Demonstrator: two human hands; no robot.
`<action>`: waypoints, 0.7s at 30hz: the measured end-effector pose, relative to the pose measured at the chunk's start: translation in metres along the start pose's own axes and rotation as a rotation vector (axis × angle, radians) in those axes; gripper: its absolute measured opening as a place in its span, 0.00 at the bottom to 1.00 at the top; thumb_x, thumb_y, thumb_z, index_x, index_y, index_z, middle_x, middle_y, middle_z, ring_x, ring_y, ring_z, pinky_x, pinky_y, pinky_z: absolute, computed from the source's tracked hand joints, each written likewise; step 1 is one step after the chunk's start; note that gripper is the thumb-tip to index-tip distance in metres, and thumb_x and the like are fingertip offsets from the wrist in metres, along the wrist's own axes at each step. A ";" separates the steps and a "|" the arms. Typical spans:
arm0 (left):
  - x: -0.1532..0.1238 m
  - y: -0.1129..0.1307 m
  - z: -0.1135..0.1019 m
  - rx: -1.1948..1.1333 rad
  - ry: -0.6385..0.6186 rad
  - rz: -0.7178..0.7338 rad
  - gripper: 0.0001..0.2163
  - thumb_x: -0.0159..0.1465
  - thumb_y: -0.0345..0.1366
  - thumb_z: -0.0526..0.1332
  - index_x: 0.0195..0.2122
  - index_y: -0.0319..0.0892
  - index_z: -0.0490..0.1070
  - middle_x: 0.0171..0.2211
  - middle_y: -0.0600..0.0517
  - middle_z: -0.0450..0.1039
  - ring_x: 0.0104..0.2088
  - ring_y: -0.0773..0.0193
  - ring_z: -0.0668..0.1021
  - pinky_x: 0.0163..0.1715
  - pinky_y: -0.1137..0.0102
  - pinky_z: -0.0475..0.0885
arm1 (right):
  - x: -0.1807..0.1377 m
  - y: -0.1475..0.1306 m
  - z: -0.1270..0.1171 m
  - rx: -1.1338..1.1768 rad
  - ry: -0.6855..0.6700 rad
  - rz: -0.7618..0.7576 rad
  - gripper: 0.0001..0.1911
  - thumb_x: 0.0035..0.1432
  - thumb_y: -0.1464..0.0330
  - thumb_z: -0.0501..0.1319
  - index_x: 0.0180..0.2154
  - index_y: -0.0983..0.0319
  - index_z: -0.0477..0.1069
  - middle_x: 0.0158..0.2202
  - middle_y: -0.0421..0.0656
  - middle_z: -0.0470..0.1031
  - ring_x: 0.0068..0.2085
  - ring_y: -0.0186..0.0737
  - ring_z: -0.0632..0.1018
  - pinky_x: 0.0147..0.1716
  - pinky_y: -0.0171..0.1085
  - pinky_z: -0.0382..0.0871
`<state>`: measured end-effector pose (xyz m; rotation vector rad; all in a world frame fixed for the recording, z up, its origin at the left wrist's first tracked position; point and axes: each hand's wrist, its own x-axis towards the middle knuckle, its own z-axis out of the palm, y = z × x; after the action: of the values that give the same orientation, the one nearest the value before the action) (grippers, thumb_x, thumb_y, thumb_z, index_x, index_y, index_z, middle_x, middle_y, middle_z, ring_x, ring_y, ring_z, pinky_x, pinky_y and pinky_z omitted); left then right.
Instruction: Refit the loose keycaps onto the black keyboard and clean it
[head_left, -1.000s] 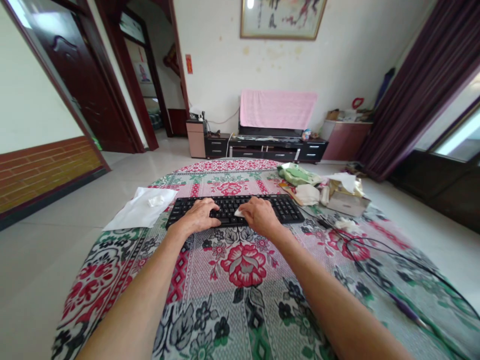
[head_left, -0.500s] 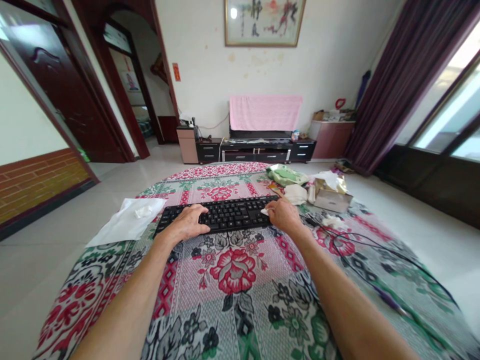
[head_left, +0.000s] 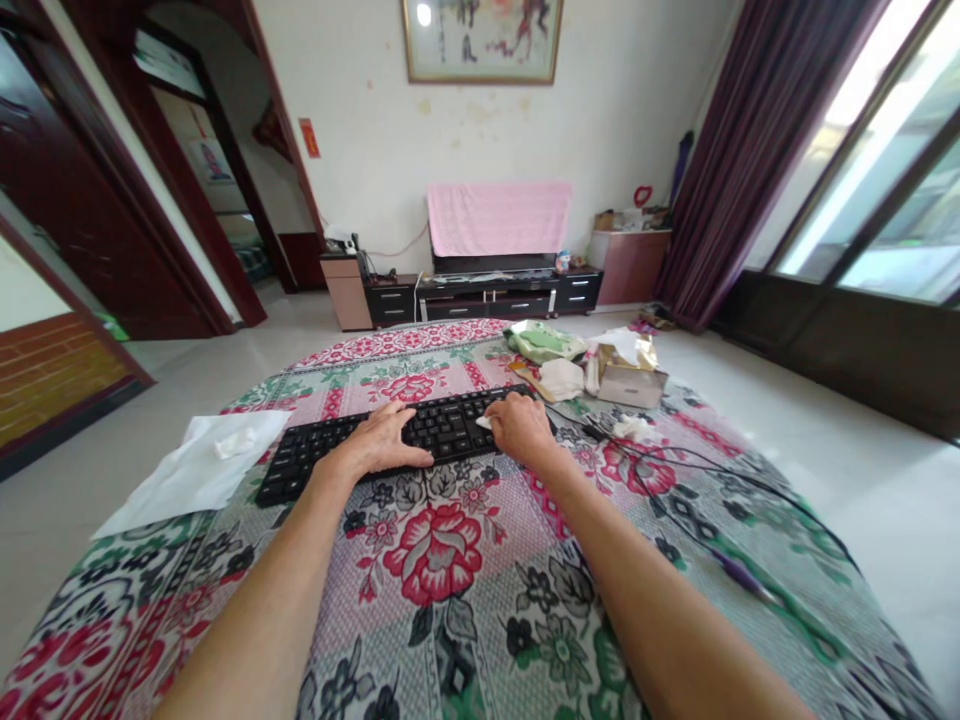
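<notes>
A black keyboard lies across a floral tablecloth. My left hand rests flat on the keys near the middle, fingers stretched out, holding nothing. My right hand sits on the right end of the keyboard with its fingers curled on a small white tissue, which it presses against the keys. Both forearms reach in from the bottom of the view.
A white paper sheet with a crumpled tissue lies left of the keyboard. At the right are a tissue box, a green packet, another crumpled tissue and a black cable. A TV stand stands at the wall.
My right hand has slid with the tissue from the keyboard's middle to its right end. My left hand has stayed on the keys. The view has swung a little.
</notes>
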<state>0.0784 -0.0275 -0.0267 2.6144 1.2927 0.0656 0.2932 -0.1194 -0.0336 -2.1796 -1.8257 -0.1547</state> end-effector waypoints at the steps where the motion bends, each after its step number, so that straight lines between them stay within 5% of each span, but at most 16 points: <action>1: -0.001 -0.001 0.000 0.006 -0.005 0.001 0.45 0.43 0.60 0.58 0.59 0.39 0.56 0.63 0.42 0.46 0.62 0.50 0.52 0.59 0.62 0.50 | 0.002 0.007 -0.002 0.008 -0.016 0.036 0.17 0.55 0.68 0.50 0.41 0.55 0.74 0.40 0.48 0.72 0.42 0.46 0.72 0.41 0.42 0.60; 9: -0.002 -0.001 -0.001 0.009 -0.007 0.009 0.45 0.45 0.60 0.57 0.60 0.37 0.55 0.63 0.40 0.45 0.62 0.50 0.52 0.59 0.61 0.50 | 0.006 0.042 -0.016 0.036 -0.030 0.340 0.16 0.53 0.69 0.53 0.40 0.56 0.75 0.42 0.49 0.73 0.44 0.49 0.72 0.41 0.43 0.62; 13: -0.002 -0.003 0.001 0.006 0.001 0.015 0.44 0.45 0.60 0.58 0.60 0.38 0.55 0.63 0.40 0.46 0.62 0.50 0.52 0.59 0.60 0.51 | 0.002 0.018 -0.013 0.040 0.078 0.143 0.17 0.57 0.67 0.49 0.42 0.56 0.73 0.41 0.48 0.72 0.45 0.46 0.70 0.42 0.42 0.60; 17: 0.000 -0.004 0.003 0.011 0.017 0.017 0.44 0.45 0.60 0.58 0.59 0.39 0.56 0.63 0.41 0.47 0.62 0.49 0.53 0.58 0.60 0.52 | -0.003 -0.013 -0.003 0.052 0.036 -0.100 0.16 0.59 0.67 0.49 0.42 0.54 0.73 0.41 0.47 0.70 0.43 0.44 0.69 0.43 0.42 0.56; 21: -0.001 -0.003 0.003 0.010 0.018 0.016 0.44 0.45 0.60 0.58 0.59 0.38 0.56 0.63 0.41 0.46 0.62 0.49 0.54 0.58 0.60 0.52 | -0.004 -0.012 0.003 0.022 0.014 -0.082 0.17 0.59 0.68 0.48 0.42 0.53 0.73 0.40 0.47 0.69 0.43 0.44 0.68 0.42 0.43 0.56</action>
<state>0.0759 -0.0273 -0.0303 2.6391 1.2813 0.0851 0.2802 -0.1205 -0.0357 -2.0853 -1.9009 -0.1656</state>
